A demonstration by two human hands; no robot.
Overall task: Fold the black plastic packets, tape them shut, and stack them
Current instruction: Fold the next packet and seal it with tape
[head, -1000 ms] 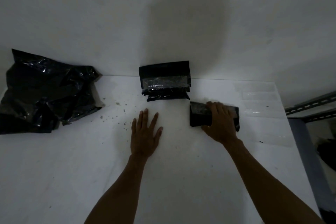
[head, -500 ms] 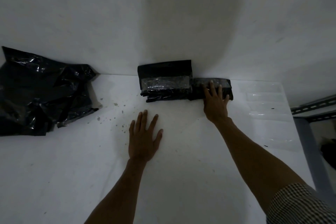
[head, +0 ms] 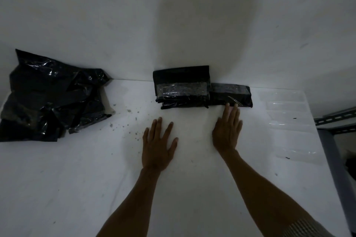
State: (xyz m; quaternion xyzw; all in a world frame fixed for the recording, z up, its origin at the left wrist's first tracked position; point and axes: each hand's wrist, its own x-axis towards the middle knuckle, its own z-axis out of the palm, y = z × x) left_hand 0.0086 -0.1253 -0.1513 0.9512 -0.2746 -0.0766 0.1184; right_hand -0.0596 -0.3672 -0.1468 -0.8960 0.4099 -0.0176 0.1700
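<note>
Head view, looking fwd and down onto a white counter [head: 77, 179] set against a white wall [head: 115, 15].

L hand [head: 158, 144]: palm down, flat on the counter, fingers [head: 157, 123] straight and spread, holding nothing; well apart from any packet.

R hand [head: 227, 131]: palm down, fingers straight and close together, gripping nothing; the fingertips [head: 227, 105] reach the near edge of the single folded packet [head: 231, 95] and appear to touch it.

That packet lies flat at the back of the counter, vs. the wall, w/ its L end touching the taped packet stack [head: 181, 77].

The stack stands taller than the single packet and sits centre-back; a clear tape band [head: 181, 89] runs across the front of its top packet, w/ thinner layers showing beneath.

Loose black plastic packets [head: 52, 98], crumpled and glossy, lie heaped at the far L of the counter, well apart from both hands.

Clear tape strips [head: 287, 106] lie in a row on the counter's R side, near its edge.

Grey specks [head: 129, 110] are scattered on the counter btw. the heap and the stack.

A slotted metal rack [head: 335, 119] shows beyond the R edge.

A checked sleeve [head: 304, 227] covers the R upper arm at bottom R; a rounded shadow [head: 208, 25] falls on the wall above the stack
</note>
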